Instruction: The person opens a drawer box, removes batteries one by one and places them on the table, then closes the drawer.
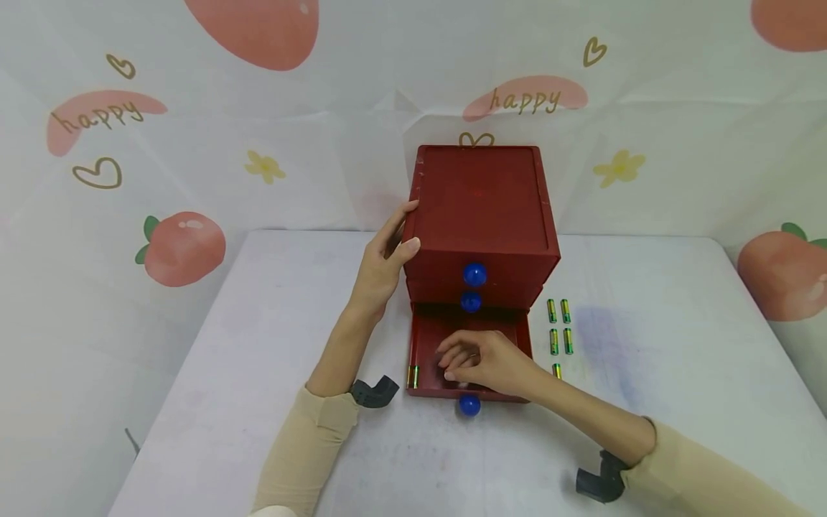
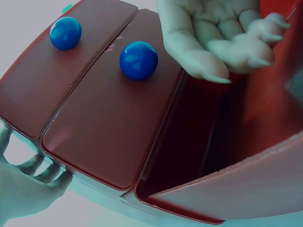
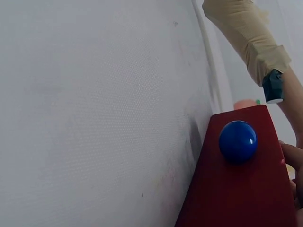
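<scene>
A red drawer cabinet (image 1: 481, 201) with blue round knobs stands on the table, its bottom drawer (image 1: 429, 337) pulled out. My left hand (image 1: 377, 269) rests against the cabinet's left side, thumb at the top front edge. In the left wrist view its fingers (image 2: 33, 165) touch the side wall. Over the open drawer hovers my right hand (image 1: 487, 362), fingers loosely bent. The left wrist view shows that right hand (image 2: 218, 38) palm side, with nothing seen in it. A green-and-gold battery (image 1: 416, 377) stands in the drawer's front left corner.
Several green-and-gold batteries (image 1: 553, 341) lie in two columns right of the cabinet, the nearest partly hidden by my right forearm. The drawer's blue knob (image 1: 469, 406) juts toward me. A patterned white cloth (image 1: 349, 108) hangs behind the white table (image 1: 271, 301).
</scene>
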Demonstrator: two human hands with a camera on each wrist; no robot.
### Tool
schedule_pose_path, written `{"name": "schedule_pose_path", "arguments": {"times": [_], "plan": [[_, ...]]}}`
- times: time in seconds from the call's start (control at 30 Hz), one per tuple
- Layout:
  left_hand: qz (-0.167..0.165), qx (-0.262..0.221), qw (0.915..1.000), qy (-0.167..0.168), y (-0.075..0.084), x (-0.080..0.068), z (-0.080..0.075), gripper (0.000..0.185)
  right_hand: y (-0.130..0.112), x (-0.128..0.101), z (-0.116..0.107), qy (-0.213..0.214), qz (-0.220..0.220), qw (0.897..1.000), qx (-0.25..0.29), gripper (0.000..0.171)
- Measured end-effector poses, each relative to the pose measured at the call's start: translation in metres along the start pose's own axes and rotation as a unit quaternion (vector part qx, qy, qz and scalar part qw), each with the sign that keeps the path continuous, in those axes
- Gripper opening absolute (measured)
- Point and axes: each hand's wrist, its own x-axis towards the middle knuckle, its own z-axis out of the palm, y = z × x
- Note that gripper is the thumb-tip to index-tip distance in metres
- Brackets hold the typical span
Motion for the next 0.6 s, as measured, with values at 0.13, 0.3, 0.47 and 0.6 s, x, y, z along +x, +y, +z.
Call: {"name": "schedule_pose_path", "arguments": {"times": [0.13, 0.3, 0.47, 0.6], "plan": [[-0.005, 0.002, 1.0, 0.001, 0.0, 0.0, 0.0, 0.056, 0.001, 0.005, 0.001, -0.008, 0.008, 1.0, -0.002, 0.031], [-0.007, 0.001, 1.0, 0.001, -0.006, 0.002, -0.002, 0.057, 0.003, 0.011, 0.003, -0.016, 0.009, 1.0, -0.004, 0.031], [0.0, -0.003, 1.0, 0.001, -0.025, 0.008, -0.007, 0.056, 0.004, 0.015, 0.005, -0.025, -0.003, 1.0, -0.011, 0.032], [0.006, -0.001, 1.0, 0.002, -0.029, 0.008, -0.008, 0.055, 0.006, 0.019, 0.007, -0.033, -0.004, 0.999, -0.015, 0.033]]}}
